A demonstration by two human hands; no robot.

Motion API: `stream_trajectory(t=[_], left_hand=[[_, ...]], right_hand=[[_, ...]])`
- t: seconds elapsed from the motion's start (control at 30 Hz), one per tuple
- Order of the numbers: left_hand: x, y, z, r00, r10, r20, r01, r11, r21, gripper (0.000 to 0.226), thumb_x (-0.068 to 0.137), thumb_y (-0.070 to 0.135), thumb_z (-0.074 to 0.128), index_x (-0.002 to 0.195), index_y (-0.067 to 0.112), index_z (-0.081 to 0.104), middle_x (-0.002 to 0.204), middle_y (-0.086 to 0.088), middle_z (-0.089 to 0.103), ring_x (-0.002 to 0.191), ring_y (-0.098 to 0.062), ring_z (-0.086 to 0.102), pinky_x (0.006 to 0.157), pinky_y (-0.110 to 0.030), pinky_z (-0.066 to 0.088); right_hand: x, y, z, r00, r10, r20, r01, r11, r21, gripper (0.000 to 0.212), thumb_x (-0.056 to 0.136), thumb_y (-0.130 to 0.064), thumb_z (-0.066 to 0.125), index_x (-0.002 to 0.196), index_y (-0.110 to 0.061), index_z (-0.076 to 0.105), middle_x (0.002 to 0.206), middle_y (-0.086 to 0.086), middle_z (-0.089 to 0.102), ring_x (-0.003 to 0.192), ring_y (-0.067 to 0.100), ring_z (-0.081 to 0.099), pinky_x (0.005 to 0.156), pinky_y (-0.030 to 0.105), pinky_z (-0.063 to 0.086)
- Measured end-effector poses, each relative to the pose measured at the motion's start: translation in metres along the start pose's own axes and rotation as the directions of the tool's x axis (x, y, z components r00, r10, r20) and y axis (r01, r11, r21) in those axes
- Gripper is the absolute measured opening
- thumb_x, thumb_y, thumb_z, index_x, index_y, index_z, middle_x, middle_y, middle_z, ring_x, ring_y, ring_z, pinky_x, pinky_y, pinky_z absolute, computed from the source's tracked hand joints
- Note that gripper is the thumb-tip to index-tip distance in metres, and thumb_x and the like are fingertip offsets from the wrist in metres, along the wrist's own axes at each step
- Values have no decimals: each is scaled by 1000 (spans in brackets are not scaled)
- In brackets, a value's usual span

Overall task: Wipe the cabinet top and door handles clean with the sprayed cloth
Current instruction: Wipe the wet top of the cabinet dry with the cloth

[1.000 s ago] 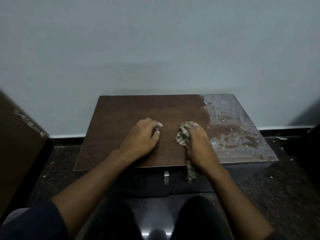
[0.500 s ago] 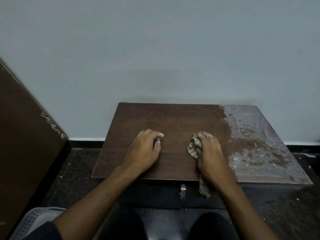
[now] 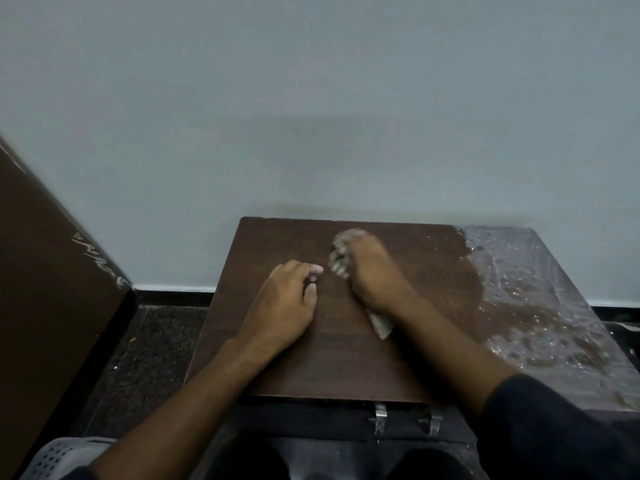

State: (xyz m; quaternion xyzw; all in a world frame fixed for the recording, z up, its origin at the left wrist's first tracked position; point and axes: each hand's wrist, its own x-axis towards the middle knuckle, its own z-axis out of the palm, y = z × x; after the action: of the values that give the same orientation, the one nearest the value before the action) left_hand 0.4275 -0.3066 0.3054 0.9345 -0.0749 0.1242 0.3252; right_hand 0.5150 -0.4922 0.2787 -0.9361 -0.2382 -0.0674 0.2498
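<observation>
A low cabinet with a dark brown top (image 3: 339,362) stands against the wall. The right part of the top (image 3: 540,306) is covered with pale wet or dusty film. My right hand (image 3: 374,271) presses a crumpled striped cloth (image 3: 341,252) on the far middle of the top; a tail of the cloth (image 3: 381,325) sticks out under my wrist. My left hand (image 3: 284,306) rests on the top with curled fingers, holding nothing. Two metal door handles (image 3: 380,415) (image 3: 433,422) show below the front edge.
A brown board (image 3: 45,306) leans at the left. A pale perforated basket (image 3: 59,455) sits at the bottom left. Dark speckled floor (image 3: 145,348) surrounds the cabinet, and a grey wall (image 3: 311,116) rises behind it. My knees are at the bottom.
My right hand has pushed the cloth from near the front edge toward the back of the top. The left hand stays put. The camera has shifted left and downward.
</observation>
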Motion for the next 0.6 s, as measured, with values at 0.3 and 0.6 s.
stream_trajectory(t=[0.3,0.6], left_hand=[[18,13,19,998,33,50,-33,999,1,29,92,21,57,121,26,62,109,14,58,101,-3,52,90,-21,46],[45,41,47,989,145,26,-146,989,15,29,88,17,61,117,21,64,108,8,62,101,-12,54,92,-24,44]], right_hand=[[-27,73,-45,955,262,-138,-273,959,-70,45,96,-4,48,141,-5,49,147,19,45,139,31,38,119,34,26],[-112,0,-35,1000,-21,15,22,998,-62,50,104,-17,42,153,-13,34,161,5,30,152,17,21,124,35,24]])
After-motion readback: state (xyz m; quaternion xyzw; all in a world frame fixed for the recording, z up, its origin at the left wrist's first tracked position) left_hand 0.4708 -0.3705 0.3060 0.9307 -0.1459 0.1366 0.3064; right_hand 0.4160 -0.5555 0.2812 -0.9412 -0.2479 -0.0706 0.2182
